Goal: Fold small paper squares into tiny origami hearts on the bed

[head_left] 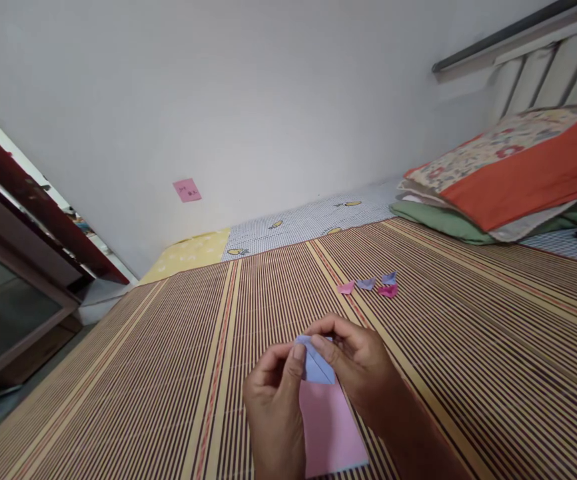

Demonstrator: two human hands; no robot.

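Note:
A small blue paper sheet (318, 368), creased along a diagonal line, is pinched at its far edge by both hands. My left hand (276, 393) grips the left corner between thumb and fingers. Thumb and fingers of my right hand (356, 360) press together on the top right part of the same sheet. Beneath it lies a pink paper pad (332, 430), partly covered by the left hand. Farther off on the mat sit several small folded papers: a light pink one (346, 287), a bluish-purple one (366, 284), another bluish one (389, 277) and a magenta one (388, 291).
The striped bamboo mat (158, 360) covers the bed, with a checked sheet (298, 220) showing along the wall. Folded bedding and a pillow (508, 167) are stacked at the right. A pink note (187, 190) sticks to the wall. A glass-fronted cabinet (8, 313) stands at left.

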